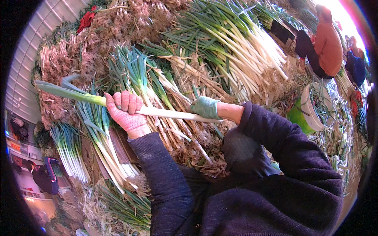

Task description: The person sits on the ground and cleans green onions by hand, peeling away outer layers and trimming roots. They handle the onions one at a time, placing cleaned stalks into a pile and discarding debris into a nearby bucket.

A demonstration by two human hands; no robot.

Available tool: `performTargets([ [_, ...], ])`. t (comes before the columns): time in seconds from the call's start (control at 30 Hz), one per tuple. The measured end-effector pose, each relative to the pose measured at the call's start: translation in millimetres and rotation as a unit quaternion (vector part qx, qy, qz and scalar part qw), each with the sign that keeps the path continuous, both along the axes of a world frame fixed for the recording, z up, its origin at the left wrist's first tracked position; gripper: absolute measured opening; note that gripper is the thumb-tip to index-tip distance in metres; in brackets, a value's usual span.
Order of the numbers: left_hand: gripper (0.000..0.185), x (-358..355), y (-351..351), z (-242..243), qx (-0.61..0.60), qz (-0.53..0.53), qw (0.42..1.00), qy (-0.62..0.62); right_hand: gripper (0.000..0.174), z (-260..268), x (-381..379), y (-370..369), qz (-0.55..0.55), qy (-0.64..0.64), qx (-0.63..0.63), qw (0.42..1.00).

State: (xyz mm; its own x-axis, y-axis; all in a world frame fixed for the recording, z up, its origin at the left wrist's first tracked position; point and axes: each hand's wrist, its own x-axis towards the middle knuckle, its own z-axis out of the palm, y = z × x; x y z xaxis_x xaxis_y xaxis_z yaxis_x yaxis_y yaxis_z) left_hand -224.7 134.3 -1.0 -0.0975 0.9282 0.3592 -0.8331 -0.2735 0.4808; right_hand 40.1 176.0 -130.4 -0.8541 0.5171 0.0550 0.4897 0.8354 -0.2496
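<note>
A long scallion stalk (168, 113), white at one end with green leaves at the other, lies nearly level before me. My left hand (127, 110), in a pink glove, is wrapped around it near where white turns to green. My right hand (205, 107), in a green glove, is against the white part near the root end. Its fingers are curled and mostly hidden, so whether they grip anything does not show. Below the hands lie untrimmed scallions (165, 132) with dry brown skins and roots. Cleaner stalks (110, 150) rest by a brown board (119, 146) at the left.
A large scallion pile (236, 50) lies ahead. A white-and-green bucket (307, 109) with leaf scraps stands right, near peeled leaves (339, 141). A bundle (69, 152) lies left. A person in an orange top (327, 44) sits at the upper right; another person (44, 177) is lower left.
</note>
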Motion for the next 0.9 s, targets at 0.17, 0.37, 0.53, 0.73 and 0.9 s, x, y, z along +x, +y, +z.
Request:
performTargets([
  [0.17, 0.057, -1.7, -0.1, 3.0, 0.129, -0.047, 0.991, 0.007, 0.067, 44.0, 18.4, -27.4, -0.091, 0.149, -0.512, 0.841],
  [0.37, 0.048, -2.0, 21.7, -18.0, -0.282, 0.285, 0.916, -0.011, 0.042, 68.5, 3.9, -33.1, -0.246, 0.094, -0.003, 0.965],
  [0.53, 0.055, 6.6, 19.4, -13.7, -0.208, 0.197, 0.958, -0.03, 0.03, 36.8, 8.8, -13.5, -0.175, 0.083, -0.041, 0.98],
  [0.73, 0.054, 24.2, 22.9, -8.3, -0.227, 0.263, 0.938, 0.007, 0.027, 52.0, 1.6, -22.3, -0.256, 0.05, -0.063, 0.963],
  [0.9, 0.05, 68.5, 28.2, -17.2, -0.296, 0.295, 0.905, -0.08, 0.044, 63.8, -31.7, -25.9, -0.322, 0.22, -0.068, 0.918],
])
